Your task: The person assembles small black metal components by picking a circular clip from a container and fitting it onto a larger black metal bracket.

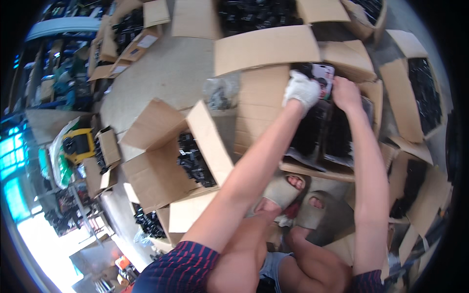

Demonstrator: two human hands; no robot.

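Inside the open cardboard box (372, 100) in front of me, both hands are at a small flat packet (322, 73) with a white, red and dark printed face. My left hand (301, 91), in a white knit glove, is closed at the packet's left edge. The bare fingers of my right hand (346, 93) are curled at its right edge; the fingertips are partly hidden. Below them lie clear plastic bags (305, 132) filled with black pieces. Another dark bundle (302, 67) shows just behind the glove.
Open cartons of black parts stand all round: one at the left (159, 171), one at the far side (195, 19), others at the right (400, 93). A clear plastic bag (220, 93) lies on the concrete floor (161, 73). My sandalled feet (288, 190) are close to the box.
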